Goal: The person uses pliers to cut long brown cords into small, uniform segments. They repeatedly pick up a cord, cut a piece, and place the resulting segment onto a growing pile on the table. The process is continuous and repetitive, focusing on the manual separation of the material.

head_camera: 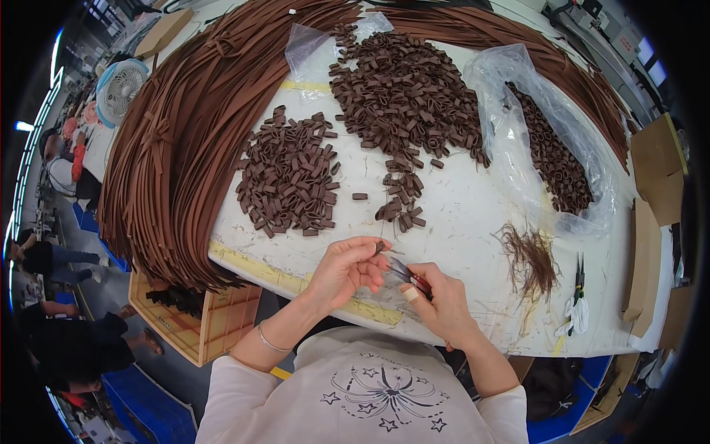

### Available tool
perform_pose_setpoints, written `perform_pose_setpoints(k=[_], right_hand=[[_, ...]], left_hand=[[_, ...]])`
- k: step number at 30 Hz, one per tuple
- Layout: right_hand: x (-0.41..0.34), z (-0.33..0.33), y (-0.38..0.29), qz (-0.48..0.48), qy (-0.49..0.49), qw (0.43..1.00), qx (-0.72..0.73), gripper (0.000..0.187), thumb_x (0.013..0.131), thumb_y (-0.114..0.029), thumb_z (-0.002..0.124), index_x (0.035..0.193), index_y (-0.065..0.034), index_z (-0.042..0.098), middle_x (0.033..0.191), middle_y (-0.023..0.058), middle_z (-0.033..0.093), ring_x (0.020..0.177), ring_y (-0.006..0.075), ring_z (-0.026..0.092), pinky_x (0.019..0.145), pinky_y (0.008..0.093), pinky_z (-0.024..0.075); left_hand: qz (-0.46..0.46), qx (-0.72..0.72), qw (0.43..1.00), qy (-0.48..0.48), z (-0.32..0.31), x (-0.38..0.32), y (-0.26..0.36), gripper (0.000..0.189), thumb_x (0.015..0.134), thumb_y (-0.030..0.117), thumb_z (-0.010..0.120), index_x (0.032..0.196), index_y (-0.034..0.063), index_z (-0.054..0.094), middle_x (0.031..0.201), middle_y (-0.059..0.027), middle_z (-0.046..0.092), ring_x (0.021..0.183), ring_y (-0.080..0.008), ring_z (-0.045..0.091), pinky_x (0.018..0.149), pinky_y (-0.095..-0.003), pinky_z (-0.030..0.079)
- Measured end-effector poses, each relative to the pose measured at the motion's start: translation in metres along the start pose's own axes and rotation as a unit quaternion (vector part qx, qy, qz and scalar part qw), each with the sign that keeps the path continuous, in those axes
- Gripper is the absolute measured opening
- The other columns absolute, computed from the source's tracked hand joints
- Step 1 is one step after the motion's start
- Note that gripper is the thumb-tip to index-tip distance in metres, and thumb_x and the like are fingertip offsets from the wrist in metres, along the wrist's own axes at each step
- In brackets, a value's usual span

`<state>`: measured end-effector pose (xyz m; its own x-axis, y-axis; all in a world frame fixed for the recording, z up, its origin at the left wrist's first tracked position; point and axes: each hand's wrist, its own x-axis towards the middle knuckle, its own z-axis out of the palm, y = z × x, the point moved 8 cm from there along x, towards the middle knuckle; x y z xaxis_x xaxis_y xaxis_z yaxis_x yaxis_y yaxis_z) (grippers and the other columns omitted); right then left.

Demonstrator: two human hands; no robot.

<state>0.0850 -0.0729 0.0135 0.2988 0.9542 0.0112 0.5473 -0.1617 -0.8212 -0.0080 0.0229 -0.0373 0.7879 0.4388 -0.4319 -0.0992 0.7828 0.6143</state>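
My left hand (350,266) pinches a small brown strap loop (379,247) between thumb and fingertips, with a bit of thread at its end. Thread snips or small scissors (416,279) with red on the handle are in my right hand (441,302), blades pointing at the fingers of my left hand. A bandage wraps my right thumb. Beyond my hands lie a smaller pile of brown loops (291,172), a larger pile (407,94) trailing towards me, and a single loop (360,196) between them. Loops also fill a clear plastic bag (499,127) at the right.
Long brown straps (183,127) cover the table's left side and far edge. At right lie a tangle of thread offcuts (532,261), pliers with dark jaws (579,283) and cardboard pieces (643,266). A yellow crate (202,327) stands below the left edge. Other people are at far left.
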Motion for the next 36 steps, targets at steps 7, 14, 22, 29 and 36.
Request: perform_pose_setpoints(k=[7, 14, 22, 29, 36], right_hand=[[0.01, -0.004, -0.006, -0.063, 0.047, 0.995, -0.066, 0.021, 0.078, -0.017, 0.059, 0.092, -0.0045, 0.051, 0.061, 0.0089, 0.056, 0.045, 0.0211, 0.053, 0.04, 0.0294, 0.0385], [0.017, -0.006, -0.004, -0.066, 0.07, 0.991, -0.093, 0.02, 0.078, -0.017, 0.059, 0.092, -0.0042, 0.051, 0.062, 0.0084, 0.057, 0.044, 0.0203, 0.053, 0.038, 0.0292, 0.0379], [0.022, -0.005, -0.004, -0.076, 0.073, 0.986, -0.132, 0.022, 0.078, -0.018, 0.059, 0.093, -0.0042, 0.051, 0.063, 0.0082, 0.058, 0.044, 0.0206, 0.054, 0.038, 0.0298, 0.038], [0.027, -0.004, -0.003, -0.06, 0.053, 0.988, -0.132, 0.023, 0.078, -0.02, 0.058, 0.093, -0.0041, 0.052, 0.064, 0.0084, 0.058, 0.047, 0.0216, 0.055, 0.04, 0.0313, 0.0393], [0.03, -0.007, -0.007, -0.093, 0.055, 0.983, -0.149, 0.021, 0.077, -0.018, 0.059, 0.094, -0.0051, 0.054, 0.063, 0.0065, 0.057, 0.047, 0.02, 0.055, 0.04, 0.0306, 0.0394]], left_hand=[[0.049, 0.06, 0.997, 0.012, -0.003, 0.001, 0.002, 0.022, 0.086, 0.011, 0.047, 0.099, -0.0038, 0.055, 0.075, -0.0106, 0.06, 0.052, -0.0124, 0.057, 0.043, -0.0231, 0.047], [0.057, 0.114, 0.991, 0.035, -0.001, 0.006, 0.006, 0.022, 0.085, 0.008, 0.046, 0.101, -0.0029, 0.055, 0.075, -0.0091, 0.059, 0.051, -0.0096, 0.054, 0.042, -0.0214, 0.044], [0.072, 0.195, 0.977, 0.038, 0.002, 0.009, 0.007, 0.026, 0.083, 0.005, 0.043, 0.105, -0.0026, 0.053, 0.072, -0.0066, 0.058, 0.05, -0.0072, 0.052, 0.041, -0.019, 0.042], [0.083, 0.241, 0.967, 0.028, 0.001, 0.011, 0.007, 0.027, 0.083, 0.004, 0.042, 0.107, -0.0011, 0.053, 0.07, -0.004, 0.057, 0.05, -0.0051, 0.05, 0.041, -0.0174, 0.04], [0.075, 0.237, 0.969, 0.016, 0.001, 0.012, 0.009, 0.026, 0.083, 0.005, 0.042, 0.106, -0.0013, 0.053, 0.069, -0.004, 0.057, 0.049, -0.0053, 0.05, 0.041, -0.0172, 0.04]])
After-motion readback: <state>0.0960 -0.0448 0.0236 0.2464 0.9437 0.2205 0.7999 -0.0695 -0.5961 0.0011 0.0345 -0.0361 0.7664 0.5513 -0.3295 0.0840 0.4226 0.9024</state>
